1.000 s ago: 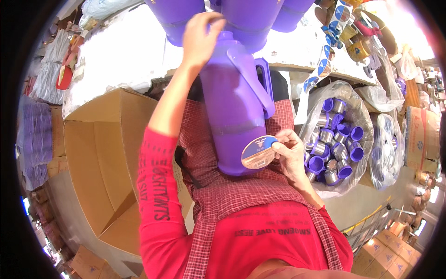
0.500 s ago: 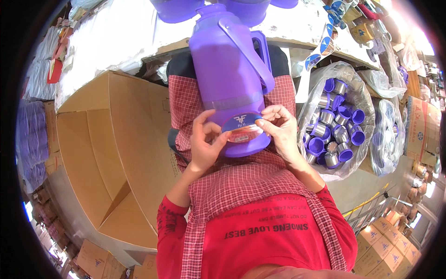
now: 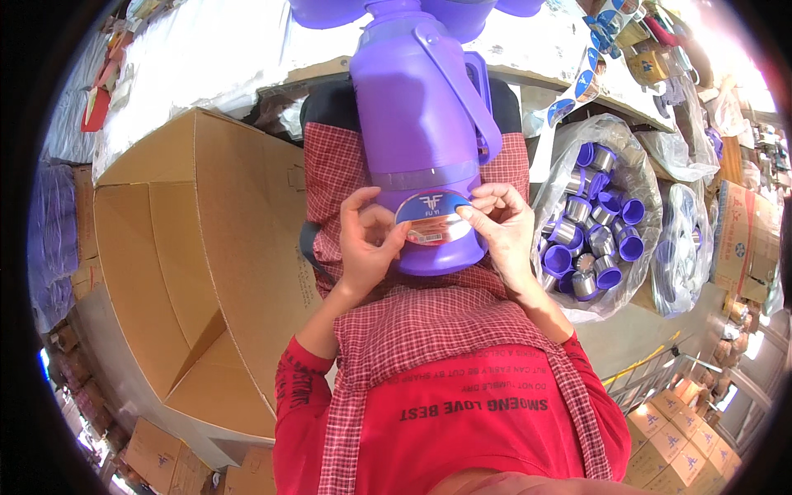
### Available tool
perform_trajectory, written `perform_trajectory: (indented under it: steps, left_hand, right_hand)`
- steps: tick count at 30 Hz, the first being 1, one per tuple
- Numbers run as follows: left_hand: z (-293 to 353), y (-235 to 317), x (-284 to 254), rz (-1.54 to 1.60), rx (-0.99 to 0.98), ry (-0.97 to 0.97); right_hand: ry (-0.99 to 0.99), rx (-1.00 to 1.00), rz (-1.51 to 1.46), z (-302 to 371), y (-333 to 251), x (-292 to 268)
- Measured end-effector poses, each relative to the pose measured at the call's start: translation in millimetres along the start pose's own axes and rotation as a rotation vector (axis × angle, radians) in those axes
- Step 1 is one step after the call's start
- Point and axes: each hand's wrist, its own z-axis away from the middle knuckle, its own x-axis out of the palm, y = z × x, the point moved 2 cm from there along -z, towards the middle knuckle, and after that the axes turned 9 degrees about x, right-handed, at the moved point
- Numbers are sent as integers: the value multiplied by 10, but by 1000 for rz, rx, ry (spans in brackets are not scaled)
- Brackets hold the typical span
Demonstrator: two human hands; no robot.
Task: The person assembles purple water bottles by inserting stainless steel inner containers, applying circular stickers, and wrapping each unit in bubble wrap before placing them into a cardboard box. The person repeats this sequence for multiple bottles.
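Both hands stayed put: left hand [image 3: 369, 239] and right hand [image 3: 502, 224] grip the sticker [image 3: 435, 217] edges on flask [image 3: 421, 124].

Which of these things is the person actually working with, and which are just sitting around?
In use:
- purple flask, lying on the lap
- round blue label, pressed onto its base end
- left hand and right hand, both on the label

Lying about:
- open cardboard box
- bag of purple caps
- white-covered table

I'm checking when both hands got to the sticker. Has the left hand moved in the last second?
Yes. The left hand came down from the purple flask top to its round label.
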Motion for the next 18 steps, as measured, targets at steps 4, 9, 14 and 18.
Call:
perform_trajectory:
  steps: [4,9,14,18]
  left_hand:
    - [18,-40,9,-15,-17,1]
    - [14,-119,-60,-212,-6,-6]
    - [-263,32,-413,-556,-81,133]
    - [-1173,205,-324,-423,325,98]
  right_hand:
    - [9,-3,-4,43,40,35]
    - [1,-50,275,11,20,-12]
    - [518,-527,983,-94,-419,-64]
    - [-573,-734,1290,118,-242,237]
